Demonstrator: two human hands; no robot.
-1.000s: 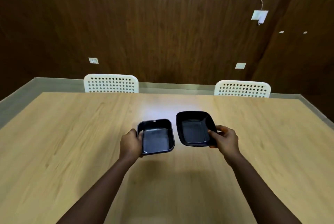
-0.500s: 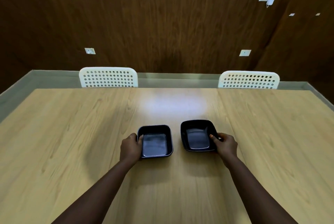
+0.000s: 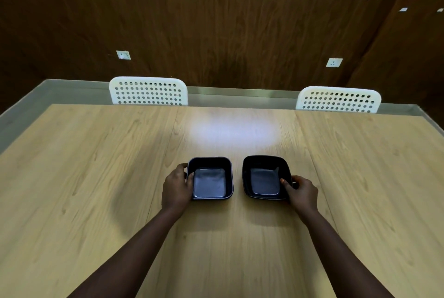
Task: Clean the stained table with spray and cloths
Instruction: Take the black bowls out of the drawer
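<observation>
My left hand [image 3: 176, 188] and right hand [image 3: 301, 192] each grip a black square plastic dish [image 3: 210, 178], now lowered onto the light wooden table [image 3: 72, 177]; cleaning not begun.

Two square black dishes sit side by side, apart, near the middle of the pale wooden bench [image 3: 96, 177]. The left hand [image 3: 176, 188] grips the left rim of the left dish [image 3: 211, 178], thumb hooked inside it, while the right hand [image 3: 301, 192] pinches the right rim of the right dish [image 3: 264, 177]. Beyond the far edge stand two white perforated chair backs, one far left [image 3: 147, 92] and one far right [image 3: 338, 100], before a dark wood-panelled wall [image 3: 228, 21].
</observation>
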